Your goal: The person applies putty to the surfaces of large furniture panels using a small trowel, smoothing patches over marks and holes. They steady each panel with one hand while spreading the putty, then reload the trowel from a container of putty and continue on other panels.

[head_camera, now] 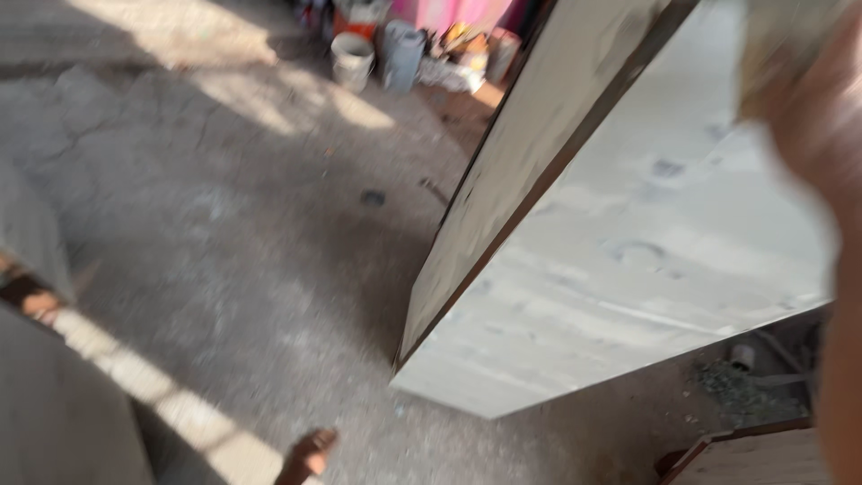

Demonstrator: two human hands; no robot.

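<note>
Right hand (822,117): we see it as a large blur at the upper right edge of the view, pressed against the top edge of the white panel (646,242); its fingers seem to wrap the panel's edge, but the blur keeps us from telling how tightly.
Left hand (310,454): low in the view, apart from everything, with the fingers curled loosely inward and holding nothing we can make out.
White panel: a big flat board, tilted, running down and away from the right fingers to a lower corner not far from the left fingers; its face shows faint round marks.
Second panel (530,153): a duller board with a dark edge, lying against the white panel on the side away from the right fingers.
Floor (224,233): rough grey concrete with sun patches, below and beyond the left fingers.
Buckets (377,54): pale containers far beyond both hands, at the top of the view.
</note>
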